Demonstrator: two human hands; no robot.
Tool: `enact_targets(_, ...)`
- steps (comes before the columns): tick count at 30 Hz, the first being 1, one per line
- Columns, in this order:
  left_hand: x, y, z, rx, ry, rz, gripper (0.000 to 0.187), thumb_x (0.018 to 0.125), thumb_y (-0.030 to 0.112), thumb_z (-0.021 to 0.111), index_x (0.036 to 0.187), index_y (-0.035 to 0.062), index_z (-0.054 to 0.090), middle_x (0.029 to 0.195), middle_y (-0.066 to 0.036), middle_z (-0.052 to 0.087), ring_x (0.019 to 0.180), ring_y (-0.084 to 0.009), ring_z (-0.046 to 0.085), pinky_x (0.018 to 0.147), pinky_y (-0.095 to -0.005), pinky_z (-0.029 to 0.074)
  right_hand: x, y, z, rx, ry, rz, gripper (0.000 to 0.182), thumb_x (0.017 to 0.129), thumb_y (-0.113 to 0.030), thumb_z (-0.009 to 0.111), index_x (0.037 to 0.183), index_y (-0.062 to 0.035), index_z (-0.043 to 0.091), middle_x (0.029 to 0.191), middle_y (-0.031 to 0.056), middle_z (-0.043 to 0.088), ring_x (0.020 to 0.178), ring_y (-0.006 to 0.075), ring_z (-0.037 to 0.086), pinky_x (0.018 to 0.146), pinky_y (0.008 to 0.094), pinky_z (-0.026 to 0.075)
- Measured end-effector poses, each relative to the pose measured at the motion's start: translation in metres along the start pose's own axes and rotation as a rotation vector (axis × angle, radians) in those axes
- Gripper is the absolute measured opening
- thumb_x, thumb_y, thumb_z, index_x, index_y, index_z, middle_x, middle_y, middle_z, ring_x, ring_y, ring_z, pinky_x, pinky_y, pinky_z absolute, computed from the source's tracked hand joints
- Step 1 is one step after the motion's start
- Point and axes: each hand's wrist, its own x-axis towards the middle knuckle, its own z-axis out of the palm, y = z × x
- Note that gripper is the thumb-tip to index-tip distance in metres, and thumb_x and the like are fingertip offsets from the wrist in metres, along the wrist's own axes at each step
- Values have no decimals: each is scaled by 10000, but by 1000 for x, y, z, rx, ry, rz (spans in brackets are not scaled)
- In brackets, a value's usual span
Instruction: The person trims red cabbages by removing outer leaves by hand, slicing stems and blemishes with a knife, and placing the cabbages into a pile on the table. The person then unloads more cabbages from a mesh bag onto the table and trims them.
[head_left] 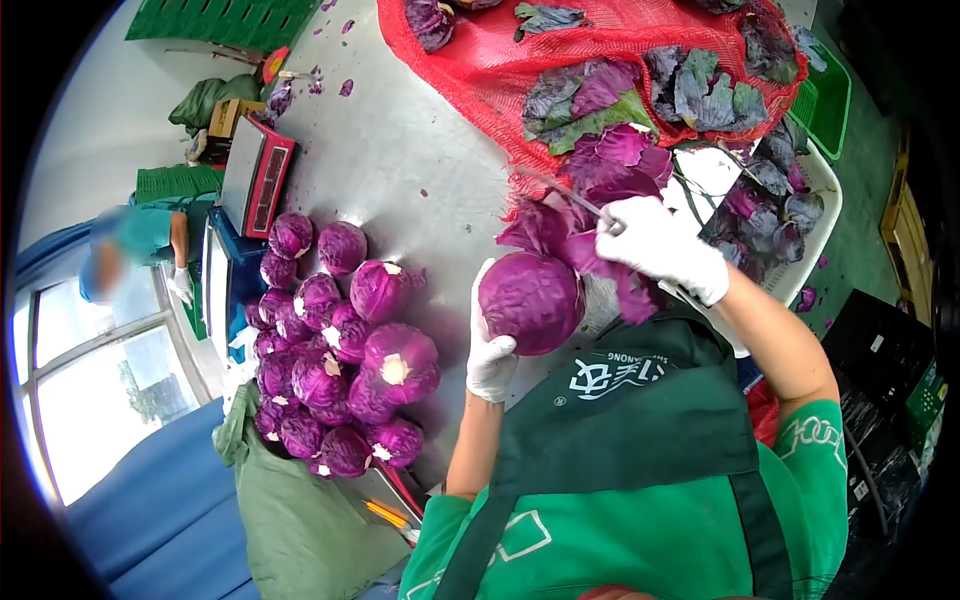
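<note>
Cabbage (530, 303): near frame centre, just above the apron (640, 430). Round, purple, surface whole where visible; loose leaves (575, 235) at its upper right, whether attached or cut free cannot be told.

Left hand (490, 358): gloved, curled against the cabbage's left and lower-left side, supporting it. Right hand (662, 245): gloved, closed round a knife (550, 184), fingers bent over the handle. Blade points to the upper left, over the leaves.

Handling (judged): dense and firm, fairly heavy for its size; waxy skin likely slick under a glove. Outer leaves thin and brittle, apt to snap or tear. Best hold: palm spread under the round side, as at the left, fingers clear of the blade; a loose leaf would make a poor grip.

Outward: heads (318, 375) heaped on the metal table (440, 150), left of centre, several with pale cut stems. Red net (450, 70) across the top, leaves lying on it. White crate (824, 235) at right, holding more leaves. Scale (268, 190) at upper left; beyond it, far left, a person (150, 235) with a gloved hand.
</note>
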Motion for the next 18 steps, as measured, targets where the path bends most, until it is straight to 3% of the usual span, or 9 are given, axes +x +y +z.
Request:
enact_targets(2,-7,-11,-23,-119,38,-55,1091,622,289,853,1536,89,291,1499,-135,423,1375,-346,437,1183,-513,330,2,9,-21,-149,70,92,247,765,-246,662,860,-19,688,766,115,694,703,184,658,665,329,517)
enact_targets(3,-9,-15,-33,-240,74,-109,1055,659,378,834,1532,106,308,1522,-131,407,1387,-358,417,1187,-540,312,6,33,-33,-87,174,-29,207,759,-223,627,800,-31,691,708,157,644,664,280,639,665,374,516)
enact_targets(4,-9,-21,-42,-240,43,-48,1011,708,493,794,1529,138,322,1539,-124,389,1408,-366,383,1199,-580,269,12,45,-45,-259,349,72,192,777,-214,630,815,-38,694,688,147,624,670,312,639,677,385,523)
enact_targets(5,-9,-20,-39,-238,47,-31,1011,708,493,794,1529,138,322,1539,-124,389,1408,-366,383,1199,-580,269,17,71,-54,-596,569,-28,196,803,-225,652,865,-44,697,731,133,624,753,316,649,704,386,531)
enact_targets(7,-3,-18,-30,-247,73,37,1001,723,570,772,1524,156,337,1545,-121,376,1425,-361,357,1210,-580,244,5,29,-54,-570,748,-198,240,831,-265,677,943,-55,707,902,122,653,870,295,647,750,381,537)
enact_targets(11,11,-13,-13,-297,16,-59,1014,729,610,757,1532,171,322,1551,-125,364,1436,-358,340,1213,-575,239,-8,-35,-9,251,2,-309,340,801,-201,789,1091,-47,699,1171,77,574,1001,227,592,832,348,495)
enact_targets(13,15,-11,-2,-390,-46,-102,924,815,614,663,1539,163,308,1552,-127,371,1434,-354,355,1201,-566,267,-6,-39,15,190,-54,-506,447,750,-201,838,1114,-41,633,1091,71,539,919,201,549,793,335,463)
enact_targets(16,20,-12,8,-392,-6,-111,831,911,626,525,1549,154,279,1552,-136,373,1435,-350,364,1191,-553,294,0,-36,22,112,-47,-440,553,763,-327,825,1163,-45,568,1078,127,558,1019,300,574,911,408,474)
enact_targets(18,20,-12,12,-504,-54,-176,844,908,653,507,1546,149,282,1549,-144,372,1432,-356,360,1178,-560,295,0,-40,16,134,-98,-353,502,780,-319,809,1110,-35,559,1007,125,538,951,277,564,861,396,467)
